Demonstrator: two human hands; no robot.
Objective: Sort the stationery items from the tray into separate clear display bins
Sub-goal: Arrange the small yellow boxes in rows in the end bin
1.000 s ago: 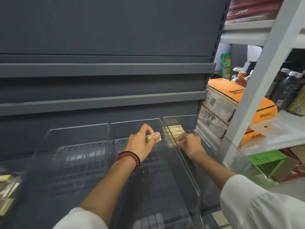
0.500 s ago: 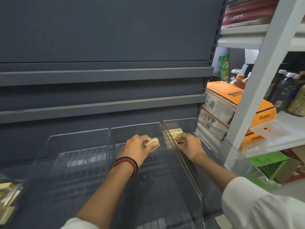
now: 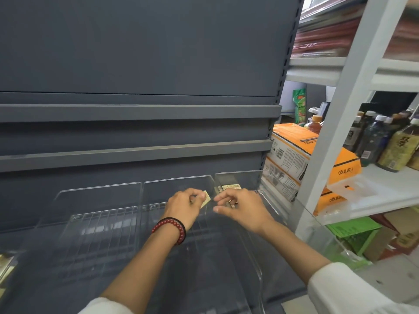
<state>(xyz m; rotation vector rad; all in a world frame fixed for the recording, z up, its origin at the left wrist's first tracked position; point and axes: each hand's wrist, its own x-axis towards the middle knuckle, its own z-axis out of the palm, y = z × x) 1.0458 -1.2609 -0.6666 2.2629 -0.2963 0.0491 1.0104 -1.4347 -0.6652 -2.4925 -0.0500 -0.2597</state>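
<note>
Head view, left hand: the left hand (image 3: pixel 184 207) pinches a small pale-yellow pack (image 3: pixel 205 198) between thumb and fingertips; the grip is clamped on it.
Head view, right hand: the right hand (image 3: pixel 243 209) hovers just beside it with loosely spread fingers; we see that grip apart and holding nothing.
Where the item is: the pack is in the air over the far end of the middle clear bin (image 3: pixel 176 183), close to the wall shared with the right clear bin (image 3: pixel 240 176).
Already binned: a labelled pack (image 3: pixel 230 187) lies at the back of the right bin.
Handling: we judge the pack light, flat and fairly stiff, perhaps slick if it is wrapped. A pinch across its short edges should do, and a low release keeps it from sliding on the smooth plastic.
Writing on the item: the pack in the right bin has a printed label, too small for us to read.
Other writing: the orange cartons (image 3: pixel 292 141) carry upside-down print that seems to read "Flamingo". The bottles (image 3: pixel 394 146) show Chinese characters we cannot read with confidence.
</note>
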